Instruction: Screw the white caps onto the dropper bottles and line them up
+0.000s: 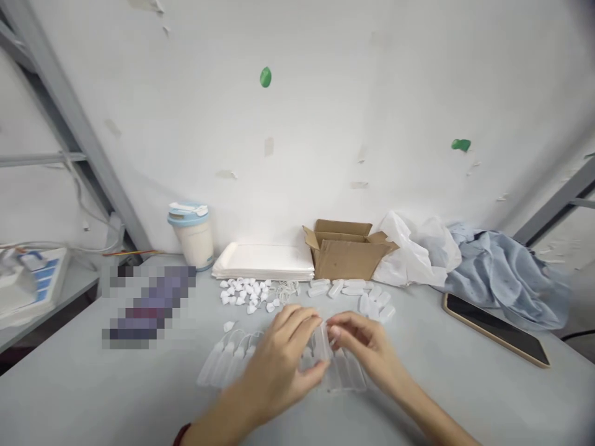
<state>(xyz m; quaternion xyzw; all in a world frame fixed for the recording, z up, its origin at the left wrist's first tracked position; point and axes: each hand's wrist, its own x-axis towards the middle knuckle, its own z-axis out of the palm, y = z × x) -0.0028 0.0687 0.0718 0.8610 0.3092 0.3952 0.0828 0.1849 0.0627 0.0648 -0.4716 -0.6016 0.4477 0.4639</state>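
Wall (316,124): pale, marked with tape scraps, rising beyond both hands. Table (153,396): smooth and grey, spreading beneath and around the hands. Post (83,118): grey, slanting at far left of the left hand. Beyond and right of the right hand lies a crumpled blue cloth (506,272); nearer that hand, a white bag (409,254) touches an open brown box (351,259), and a white stack (264,263) lies beyond the left hand. A dark-screened phone (495,328) lies flat, right of the right hand. The left hand (286,353) spans a clear tube (322,342), fingertips above, thumb below; the right hand (365,341) is narrowed, thumb and forefinger at the tube's upper end, though whether they grip it cannot be told. A lidded cup (193,241) stands beyond and left of the left hand. Other tubes (220,365) lie in a row under and beside both hands. Past the fingers are clear pieces (372,306), then white caps (244,291) beside thin cords (286,290).
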